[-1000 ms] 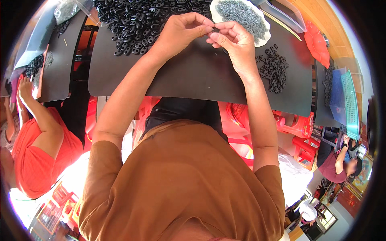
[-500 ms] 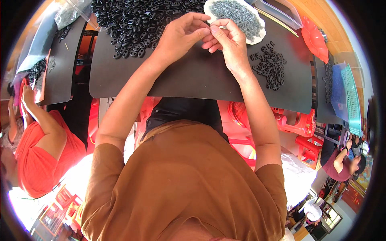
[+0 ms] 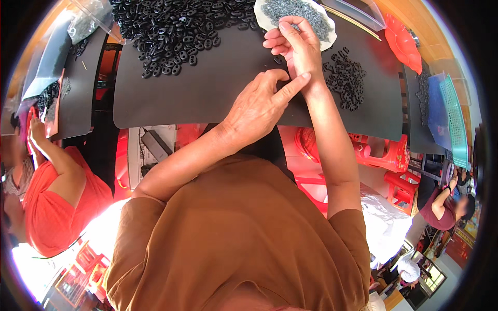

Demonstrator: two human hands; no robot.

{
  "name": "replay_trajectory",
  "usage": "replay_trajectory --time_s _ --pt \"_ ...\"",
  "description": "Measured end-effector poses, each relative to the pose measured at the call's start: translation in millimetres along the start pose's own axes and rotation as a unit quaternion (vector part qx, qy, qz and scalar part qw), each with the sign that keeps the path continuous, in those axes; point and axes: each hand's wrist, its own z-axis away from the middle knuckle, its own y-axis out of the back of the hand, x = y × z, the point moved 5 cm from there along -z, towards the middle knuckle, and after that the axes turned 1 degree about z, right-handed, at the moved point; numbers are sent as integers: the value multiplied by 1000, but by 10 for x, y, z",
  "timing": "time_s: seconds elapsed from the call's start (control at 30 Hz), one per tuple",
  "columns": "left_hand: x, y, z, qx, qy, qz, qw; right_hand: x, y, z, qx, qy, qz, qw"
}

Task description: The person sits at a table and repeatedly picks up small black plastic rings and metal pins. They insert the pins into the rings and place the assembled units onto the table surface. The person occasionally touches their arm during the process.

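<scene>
The left hand (image 3: 259, 106) has dropped down and back from the right hand's fingertips, where it was half a second ago, and is now by the right wrist. The right hand (image 3: 299, 49) has stayed up near the white dish (image 3: 263, 19). The moved forearm leaves a dark box (image 3: 155, 144) in view below the surface's near edge.

The left hand is palm down and loosely open, its thumb stretched out and its index finger bent, with a gap between them. The thumb tip overlaps the right wrist in this view; whether they touch, I cannot tell. The right hand has its fingers curled toward the thumb, in front of the dish's near edge; whether a small piece is pinched there, I cannot tell.

The dish stands at the far side of the dark surface (image 3: 207, 101), full of small grey pieces (image 3: 320, 23). To its left lies a big heap of black two-holed pieces (image 3: 174, 33). Smaller black pieces (image 3: 346, 83) lie in a loose pile just right of the right wrist. Yellow sticks (image 3: 355, 24) are beside the dish, with a clear plastic box (image 3: 363, 7) and a red tray (image 3: 402, 44) further right.
</scene>
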Motion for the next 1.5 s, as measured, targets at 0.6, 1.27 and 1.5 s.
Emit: replay_trajectory --time_s 0.6,1.27,1.5 --pt "142 -135 67 -79 -38 -83 993 83 45 -22 -13 7 -11 1000" --pt "33 -91 61 -61 7 52 997 94 43 -6 -5 11 8 1000" --pt "50 -88 100 -56 20 57 997 86 27 11 -3 15 21 1000"
